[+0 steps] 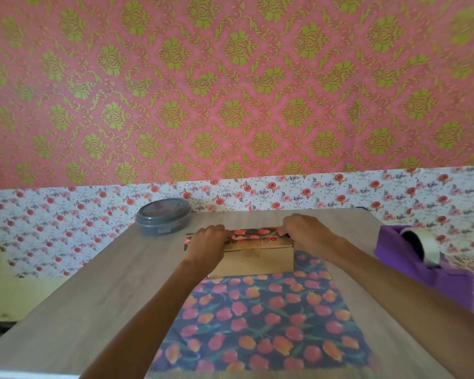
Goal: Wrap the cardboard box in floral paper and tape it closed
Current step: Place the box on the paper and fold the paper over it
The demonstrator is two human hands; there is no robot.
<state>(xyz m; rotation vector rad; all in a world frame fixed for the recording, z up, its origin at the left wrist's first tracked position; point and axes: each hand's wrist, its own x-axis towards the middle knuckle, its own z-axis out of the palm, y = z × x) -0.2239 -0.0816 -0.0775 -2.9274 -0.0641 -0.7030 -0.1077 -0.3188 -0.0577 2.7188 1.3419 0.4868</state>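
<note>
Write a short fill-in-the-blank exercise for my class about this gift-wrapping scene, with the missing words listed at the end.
1. The cardboard box sits on a sheet of ____ paper.
2. Both the left hand and the right hand hold the paper's edge over the box's ____ side.
3. The grey round container stands to the ____ of the box.
4. The tape dispenser is ____ in colour.

Missing words: floral; far; left; purple
</note>
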